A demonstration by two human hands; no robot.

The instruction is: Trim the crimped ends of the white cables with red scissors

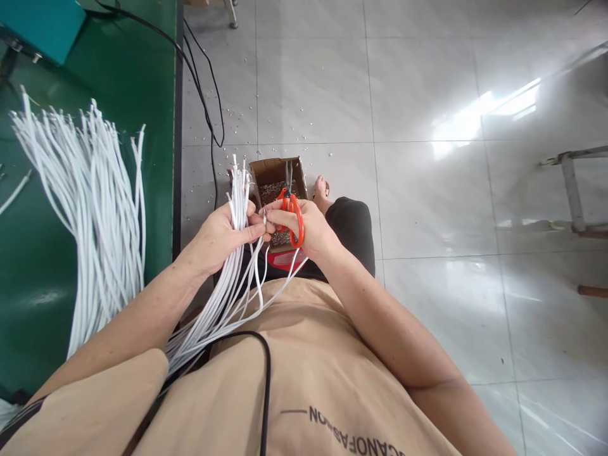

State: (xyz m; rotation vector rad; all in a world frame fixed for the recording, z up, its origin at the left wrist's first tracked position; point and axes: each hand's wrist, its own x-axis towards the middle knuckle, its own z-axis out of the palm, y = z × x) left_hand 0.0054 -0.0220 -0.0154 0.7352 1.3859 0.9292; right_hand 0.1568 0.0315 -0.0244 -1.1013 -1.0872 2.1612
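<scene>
My left hand is closed around a bundle of white cables, whose cut ends stick up past the thumb. The cables trail down across my lap to the left. In my right hand sits a pair of scissors with orange-red handles, blades pointing away from me. The right fingertips meet the left ones at the end of a single white cable. Below both hands stands an open cardboard box with small pale offcuts in it, partly hidden by the hands and scissors.
On the green table to the left lies a large pile of white cables, with a teal device behind it. A black cord hangs off the table edge. Small scraps dot the tiled floor. Metal furniture legs stand at right.
</scene>
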